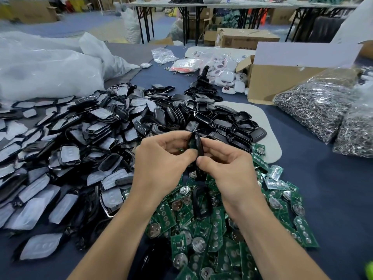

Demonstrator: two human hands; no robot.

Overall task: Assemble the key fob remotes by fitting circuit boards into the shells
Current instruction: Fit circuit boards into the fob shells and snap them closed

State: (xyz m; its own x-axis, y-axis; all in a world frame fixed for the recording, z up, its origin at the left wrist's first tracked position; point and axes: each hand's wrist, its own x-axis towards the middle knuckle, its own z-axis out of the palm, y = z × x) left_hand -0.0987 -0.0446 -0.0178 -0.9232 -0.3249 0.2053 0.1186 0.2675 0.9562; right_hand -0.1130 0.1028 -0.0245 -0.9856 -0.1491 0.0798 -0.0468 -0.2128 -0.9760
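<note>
Both hands meet above the table's middle on one black key fob (196,147), held edge-on with a strip of green board showing between its two halves. My left hand (161,158) pinches it from the left, and my right hand (226,164) pinches it from the right. Under my wrists lies a heap of green circuit boards (212,235) with round battery contacts. A loose black shell half (200,201) rests on that heap. Black open shells (240,126) are piled beyond my hands, and film-covered front covers (66,150) spread across the left.
Two clear bags of metal key rings (327,106) sit at the right, beside an open cardboard box (282,77). White fobs and small packets (224,73) lie behind the shells. A big white plastic bag (50,67) fills the back left. Blue cloth covers the table (333,199).
</note>
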